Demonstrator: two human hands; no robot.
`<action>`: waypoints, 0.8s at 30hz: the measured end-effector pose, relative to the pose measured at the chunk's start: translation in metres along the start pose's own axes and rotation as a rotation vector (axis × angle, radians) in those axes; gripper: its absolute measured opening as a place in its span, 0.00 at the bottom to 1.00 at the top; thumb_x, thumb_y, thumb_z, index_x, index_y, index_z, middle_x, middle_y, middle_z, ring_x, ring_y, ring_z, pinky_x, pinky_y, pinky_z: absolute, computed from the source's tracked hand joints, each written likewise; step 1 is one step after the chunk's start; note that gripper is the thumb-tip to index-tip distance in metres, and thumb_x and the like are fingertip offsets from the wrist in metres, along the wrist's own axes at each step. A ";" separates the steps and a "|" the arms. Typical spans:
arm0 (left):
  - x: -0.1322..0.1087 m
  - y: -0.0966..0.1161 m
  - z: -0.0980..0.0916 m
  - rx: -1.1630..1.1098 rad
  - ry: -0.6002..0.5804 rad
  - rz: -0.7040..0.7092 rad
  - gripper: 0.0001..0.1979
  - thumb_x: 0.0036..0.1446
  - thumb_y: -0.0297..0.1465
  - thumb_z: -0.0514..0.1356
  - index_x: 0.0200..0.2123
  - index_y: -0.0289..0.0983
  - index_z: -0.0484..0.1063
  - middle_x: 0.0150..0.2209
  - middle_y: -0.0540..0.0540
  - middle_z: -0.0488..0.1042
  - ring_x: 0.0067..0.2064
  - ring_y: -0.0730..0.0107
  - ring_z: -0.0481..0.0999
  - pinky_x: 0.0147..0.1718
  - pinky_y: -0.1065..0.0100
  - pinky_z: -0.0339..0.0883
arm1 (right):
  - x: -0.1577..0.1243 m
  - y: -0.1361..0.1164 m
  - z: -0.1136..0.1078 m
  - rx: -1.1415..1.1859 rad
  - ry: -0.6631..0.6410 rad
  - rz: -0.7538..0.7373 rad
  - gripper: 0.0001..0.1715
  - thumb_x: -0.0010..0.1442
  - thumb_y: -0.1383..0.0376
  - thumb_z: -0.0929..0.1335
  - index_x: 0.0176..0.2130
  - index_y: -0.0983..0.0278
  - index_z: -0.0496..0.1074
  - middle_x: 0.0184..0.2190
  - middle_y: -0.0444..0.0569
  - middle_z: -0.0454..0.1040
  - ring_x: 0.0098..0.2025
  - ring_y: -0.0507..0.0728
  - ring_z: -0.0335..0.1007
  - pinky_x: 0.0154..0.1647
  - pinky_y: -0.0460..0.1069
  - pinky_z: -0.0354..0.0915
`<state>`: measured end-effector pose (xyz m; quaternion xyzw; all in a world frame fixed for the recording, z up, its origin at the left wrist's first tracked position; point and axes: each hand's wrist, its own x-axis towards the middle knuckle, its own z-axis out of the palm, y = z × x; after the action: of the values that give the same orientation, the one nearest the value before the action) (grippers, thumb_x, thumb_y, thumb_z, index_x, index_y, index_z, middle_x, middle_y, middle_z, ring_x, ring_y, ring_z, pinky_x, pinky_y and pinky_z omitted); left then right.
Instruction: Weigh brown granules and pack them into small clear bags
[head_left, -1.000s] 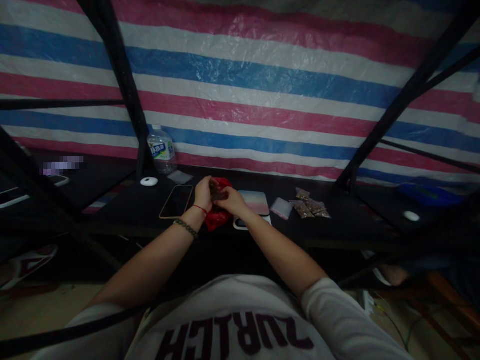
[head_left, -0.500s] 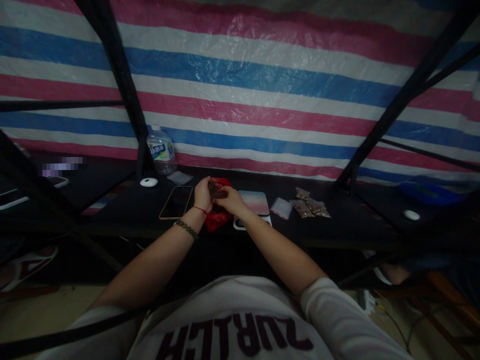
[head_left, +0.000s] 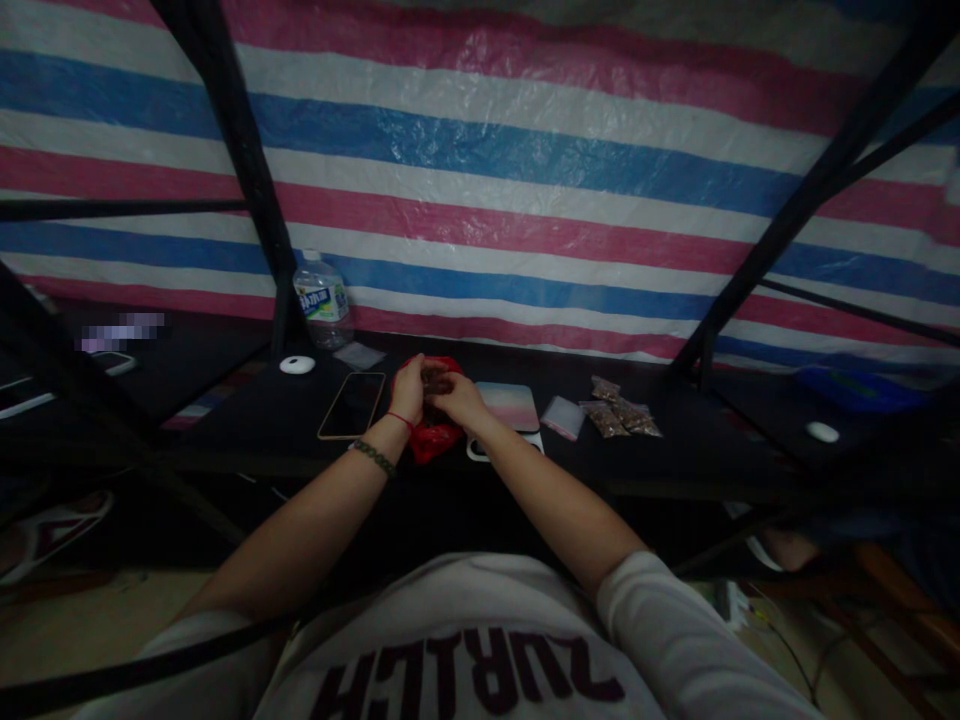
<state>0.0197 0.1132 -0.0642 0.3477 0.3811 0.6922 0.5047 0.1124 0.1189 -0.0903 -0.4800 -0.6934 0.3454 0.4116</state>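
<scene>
A crinkled red plastic bag (head_left: 436, 440) lies open on the black shelf, with dark brown dried bits in it. My left hand (head_left: 409, 385) is curled at the bag's left side, its palm turned inward. From the right, my right hand (head_left: 461, 400) reaches over the bag with fingers bent and pressed together near the left fingers. Brown material shows between the two hands; what each grips is too dark and small to name. To the right lie several small clear bags filled with brown bits (head_left: 622, 415) and a flat stack of empty clear bags (head_left: 562, 417).
A phone (head_left: 352, 405) lies left of the bag, beside a white earbud case (head_left: 297, 365). Behind stands a clear plastic bottle (head_left: 324, 305). A pastel-coloured phone-like item (head_left: 506, 402) is partly under my right wrist. Black metal posts (head_left: 259, 190) frame the shelf on both sides.
My left hand has turned slightly and shifted a little, and the fingers of both hands are closer together over the bag. Less brown material shows in the left palm.
</scene>
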 end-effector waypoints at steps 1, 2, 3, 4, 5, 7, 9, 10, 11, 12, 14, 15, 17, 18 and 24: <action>0.000 0.000 0.000 0.004 -0.002 -0.006 0.18 0.56 0.37 0.53 0.19 0.34 0.72 0.20 0.45 0.74 0.23 0.68 0.72 0.25 0.70 0.64 | 0.000 0.000 0.000 -0.004 -0.015 -0.015 0.19 0.46 0.69 0.72 0.41 0.63 0.74 0.38 0.48 0.79 0.40 0.56 0.75 0.44 0.50 0.69; 0.000 0.000 0.000 0.002 -0.004 -0.013 0.18 0.56 0.37 0.54 0.19 0.34 0.72 0.20 0.45 0.74 0.23 0.68 0.72 0.25 0.70 0.64 | 0.000 -0.001 0.000 -0.002 -0.024 -0.026 0.19 0.46 0.69 0.72 0.41 0.63 0.74 0.38 0.48 0.79 0.40 0.56 0.75 0.44 0.50 0.69; 0.000 -0.001 0.000 -0.005 -0.003 -0.019 0.18 0.55 0.38 0.54 0.19 0.34 0.72 0.20 0.45 0.74 0.24 0.68 0.73 0.25 0.70 0.64 | -0.001 -0.001 0.000 0.005 -0.029 -0.032 0.18 0.47 0.69 0.72 0.41 0.63 0.74 0.38 0.48 0.79 0.40 0.56 0.75 0.44 0.50 0.69; 0.001 -0.001 0.000 -0.016 0.002 -0.025 0.18 0.55 0.38 0.54 0.19 0.35 0.72 0.20 0.45 0.74 0.24 0.68 0.73 0.26 0.71 0.65 | -0.001 -0.001 -0.001 0.016 -0.030 -0.032 0.18 0.47 0.68 0.71 0.42 0.64 0.74 0.39 0.48 0.79 0.40 0.55 0.75 0.43 0.49 0.69; 0.002 -0.001 -0.001 -0.028 0.008 -0.029 0.18 0.55 0.38 0.55 0.19 0.35 0.71 0.20 0.45 0.74 0.24 0.69 0.72 0.26 0.71 0.65 | -0.001 -0.001 -0.001 0.027 -0.028 -0.031 0.18 0.48 0.68 0.71 0.42 0.64 0.74 0.39 0.48 0.79 0.40 0.55 0.75 0.43 0.49 0.69; 0.004 -0.001 -0.001 -0.056 0.022 -0.038 0.18 0.56 0.38 0.54 0.19 0.34 0.71 0.19 0.46 0.72 0.23 0.70 0.71 0.26 0.70 0.65 | -0.001 -0.002 -0.002 0.038 -0.031 -0.035 0.19 0.47 0.67 0.71 0.42 0.64 0.73 0.38 0.48 0.79 0.39 0.55 0.75 0.42 0.49 0.69; 0.006 0.000 -0.002 -0.093 0.031 -0.056 0.18 0.56 0.38 0.53 0.20 0.34 0.70 0.19 0.46 0.72 0.22 0.70 0.71 0.26 0.69 0.65 | -0.001 -0.004 -0.003 0.033 -0.041 -0.048 0.18 0.47 0.67 0.71 0.41 0.64 0.73 0.37 0.47 0.79 0.38 0.55 0.75 0.41 0.48 0.69; 0.008 0.000 -0.003 -0.111 0.034 -0.073 0.18 0.56 0.38 0.53 0.21 0.34 0.70 0.20 0.45 0.72 0.22 0.70 0.71 0.26 0.69 0.65 | -0.001 -0.005 -0.004 0.027 -0.047 -0.057 0.17 0.47 0.67 0.71 0.40 0.64 0.73 0.37 0.47 0.79 0.37 0.55 0.75 0.40 0.48 0.69; 0.009 0.000 -0.003 -0.124 0.038 -0.092 0.18 0.56 0.38 0.53 0.22 0.33 0.71 0.20 0.45 0.73 0.22 0.69 0.71 0.26 0.69 0.66 | -0.001 -0.006 -0.006 0.016 -0.054 -0.066 0.17 0.47 0.67 0.71 0.40 0.64 0.73 0.36 0.47 0.79 0.37 0.55 0.75 0.39 0.48 0.69; 0.010 0.000 -0.004 -0.134 0.041 -0.113 0.17 0.56 0.39 0.53 0.23 0.33 0.71 0.21 0.44 0.73 0.23 0.69 0.72 0.27 0.68 0.66 | -0.001 -0.008 -0.007 -0.005 -0.059 -0.075 0.16 0.47 0.67 0.71 0.40 0.64 0.74 0.36 0.47 0.79 0.36 0.55 0.75 0.39 0.48 0.69; 0.011 0.001 -0.005 -0.138 0.042 -0.141 0.17 0.57 0.39 0.53 0.26 0.32 0.72 0.23 0.44 0.74 0.23 0.69 0.73 0.27 0.69 0.67 | -0.001 -0.010 -0.010 -0.073 -0.045 -0.091 0.16 0.46 0.67 0.71 0.39 0.64 0.74 0.35 0.47 0.79 0.36 0.56 0.75 0.39 0.49 0.69; 0.012 0.002 -0.005 -0.138 0.035 -0.149 0.17 0.57 0.40 0.53 0.27 0.32 0.72 0.24 0.43 0.75 0.24 0.69 0.73 0.27 0.68 0.67 | 0.000 -0.010 -0.012 -0.114 -0.029 -0.099 0.16 0.46 0.67 0.71 0.39 0.64 0.74 0.36 0.48 0.78 0.37 0.57 0.75 0.39 0.49 0.69; 0.011 0.004 -0.006 -0.135 0.023 -0.169 0.19 0.58 0.41 0.52 0.28 0.32 0.73 0.25 0.42 0.76 0.25 0.68 0.74 0.28 0.68 0.68 | 0.001 -0.011 -0.016 -0.191 -0.002 -0.122 0.17 0.47 0.65 0.71 0.40 0.64 0.74 0.37 0.48 0.78 0.38 0.58 0.75 0.40 0.50 0.69; 0.010 0.006 -0.006 -0.124 0.006 -0.191 0.20 0.59 0.41 0.51 0.29 0.31 0.73 0.25 0.41 0.76 0.25 0.67 0.75 0.29 0.67 0.68 | 0.001 -0.010 -0.018 -0.221 0.008 -0.135 0.18 0.47 0.65 0.71 0.41 0.63 0.74 0.38 0.49 0.78 0.40 0.58 0.75 0.42 0.50 0.68; 0.006 0.021 -0.007 -0.003 -0.081 -0.225 0.19 0.61 0.37 0.52 0.30 0.30 0.77 0.31 0.37 0.78 0.33 0.63 0.77 0.34 0.67 0.67 | -0.001 -0.009 -0.026 -0.315 -0.035 -0.183 0.25 0.50 0.66 0.71 0.49 0.63 0.71 0.46 0.52 0.76 0.46 0.60 0.73 0.48 0.53 0.67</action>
<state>0.0034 0.1136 -0.0485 0.3296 0.3959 0.6172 0.5947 0.1322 0.1179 -0.0719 -0.4671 -0.7868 0.2019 0.3492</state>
